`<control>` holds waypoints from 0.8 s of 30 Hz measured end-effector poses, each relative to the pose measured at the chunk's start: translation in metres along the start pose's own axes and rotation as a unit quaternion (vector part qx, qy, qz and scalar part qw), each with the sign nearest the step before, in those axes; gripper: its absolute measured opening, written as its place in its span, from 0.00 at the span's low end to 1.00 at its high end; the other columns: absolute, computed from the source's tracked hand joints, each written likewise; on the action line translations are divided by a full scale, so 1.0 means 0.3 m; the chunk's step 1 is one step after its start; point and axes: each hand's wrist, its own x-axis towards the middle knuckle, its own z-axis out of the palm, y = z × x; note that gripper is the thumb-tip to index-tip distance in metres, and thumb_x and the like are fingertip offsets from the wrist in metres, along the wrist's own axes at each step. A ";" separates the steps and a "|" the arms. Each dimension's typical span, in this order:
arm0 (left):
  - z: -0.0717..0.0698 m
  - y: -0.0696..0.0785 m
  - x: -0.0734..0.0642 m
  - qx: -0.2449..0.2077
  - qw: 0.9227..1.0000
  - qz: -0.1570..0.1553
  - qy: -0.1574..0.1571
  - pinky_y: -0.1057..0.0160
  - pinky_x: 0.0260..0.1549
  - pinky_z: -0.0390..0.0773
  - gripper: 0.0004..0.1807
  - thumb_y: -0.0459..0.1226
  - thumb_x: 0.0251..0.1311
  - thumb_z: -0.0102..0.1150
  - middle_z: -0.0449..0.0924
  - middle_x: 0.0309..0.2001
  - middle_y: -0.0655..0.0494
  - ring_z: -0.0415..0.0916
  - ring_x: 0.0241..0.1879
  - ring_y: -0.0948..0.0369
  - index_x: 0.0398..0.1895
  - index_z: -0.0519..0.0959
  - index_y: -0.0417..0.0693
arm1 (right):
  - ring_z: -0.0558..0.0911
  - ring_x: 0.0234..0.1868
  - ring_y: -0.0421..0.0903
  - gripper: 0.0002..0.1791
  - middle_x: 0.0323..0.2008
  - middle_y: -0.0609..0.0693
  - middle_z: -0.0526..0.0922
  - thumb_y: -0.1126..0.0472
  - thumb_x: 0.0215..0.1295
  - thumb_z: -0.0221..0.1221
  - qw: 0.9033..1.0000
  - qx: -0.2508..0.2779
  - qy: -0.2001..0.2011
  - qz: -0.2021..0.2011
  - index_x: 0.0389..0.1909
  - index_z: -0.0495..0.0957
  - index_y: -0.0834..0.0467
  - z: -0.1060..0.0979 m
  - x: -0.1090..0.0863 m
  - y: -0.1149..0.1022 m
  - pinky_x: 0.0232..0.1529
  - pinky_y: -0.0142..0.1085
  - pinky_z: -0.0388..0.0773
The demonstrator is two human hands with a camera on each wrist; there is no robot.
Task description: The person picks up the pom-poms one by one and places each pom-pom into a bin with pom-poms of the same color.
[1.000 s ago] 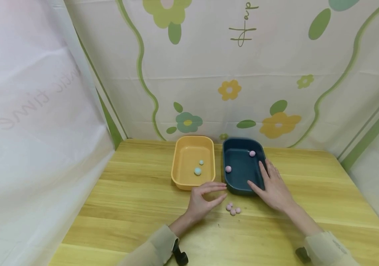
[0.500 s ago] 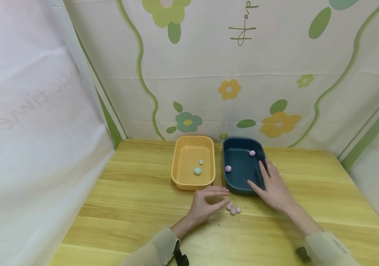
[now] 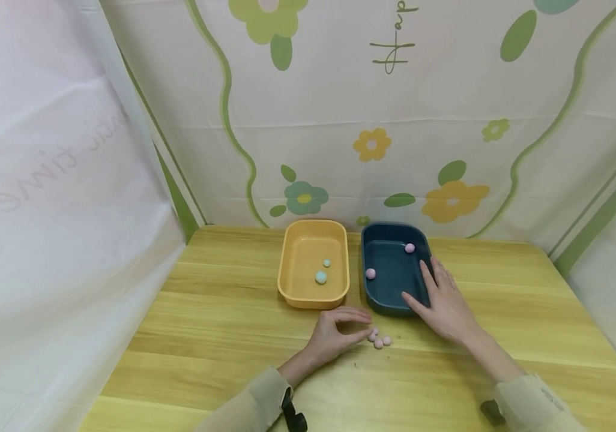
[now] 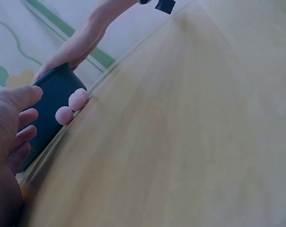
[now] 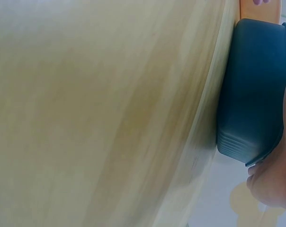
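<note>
We see a yellow rectangular plastic tray (image 3: pixel 302 255); the left hand (image 3: pixel 329 337), thumb and fingers parted, beside four small pink balls (image 3: pixel 378 344) on the wooden table (image 3: pixel 194 336); a dark-blue rectangular plastic tray (image 3: pixel 391 279); the right hand (image 3: pixel 445 307), fingers spread, at its rim.

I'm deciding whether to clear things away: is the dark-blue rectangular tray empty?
No, the head view shows two small round pink balls lying inside the dark-blue rectangular tray.
</note>
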 end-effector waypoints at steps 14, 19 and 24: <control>-0.004 -0.010 0.001 0.054 0.996 -0.038 -0.057 0.62 0.68 0.83 0.09 0.35 0.65 0.79 0.95 0.49 0.55 0.88 0.59 0.59 0.48 0.94 0.48 | 0.48 0.87 0.78 0.57 0.89 0.72 0.41 0.31 0.79 0.57 1.000 -0.007 -0.005 -0.002 0.90 0.46 0.63 -0.013 0.006 -0.014 0.85 0.73 0.51; -0.001 -0.008 -0.007 0.095 0.992 -0.033 -0.073 0.62 0.69 0.82 0.09 0.37 0.67 0.78 0.95 0.48 0.57 0.88 0.61 0.57 0.48 0.94 0.50 | 0.49 0.86 0.79 0.57 0.89 0.72 0.41 0.31 0.79 0.58 1.000 -0.009 -0.007 -0.001 0.89 0.46 0.64 -0.009 0.000 -0.015 0.83 0.75 0.52; 0.002 -0.005 -0.008 0.110 0.990 -0.031 -0.078 0.62 0.70 0.82 0.08 0.37 0.66 0.78 0.96 0.47 0.57 0.87 0.62 0.57 0.47 0.94 0.50 | 0.49 0.86 0.79 0.56 0.89 0.72 0.41 0.32 0.79 0.58 1.000 -0.009 -0.004 0.000 0.89 0.47 0.64 -0.006 -0.004 -0.011 0.83 0.75 0.53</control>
